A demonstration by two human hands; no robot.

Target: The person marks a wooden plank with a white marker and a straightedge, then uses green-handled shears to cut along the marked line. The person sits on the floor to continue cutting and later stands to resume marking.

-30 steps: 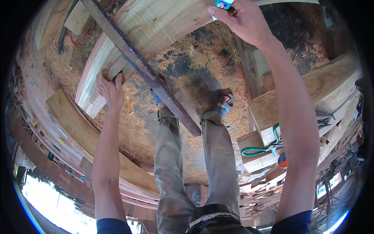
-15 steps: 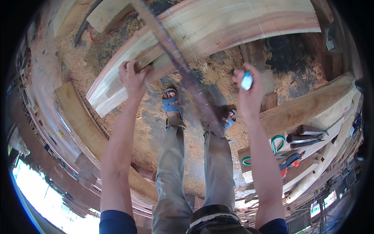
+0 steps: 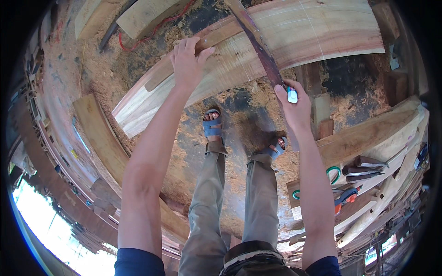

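Note:
A wide curved plank with pale and pinkish grain and thin drawn lines lies across the ground ahead of me. My left hand is on a narrow brown wooden strip lying along the plank's far left edge, fingers over the strip and thumb stretched toward the plank. A dark reddish-brown stick slants across the plank, its lower end meeting my right hand. Closed fingers of that hand hold a small turquoise and white object, whose kind is unclear. Whether they also grip the stick is hard to tell.
My sandalled feet stand on sawdust-covered ground. Wood-handled tools, green-handled scissors and an orange and dark tool lie at the right on timber. A curved board lies left; a wood block sits at the far left.
My left hand and the wooden strip have moved farther away and right over the plank. The dark stick has swung right, away from my legs, and now meets my right hand.

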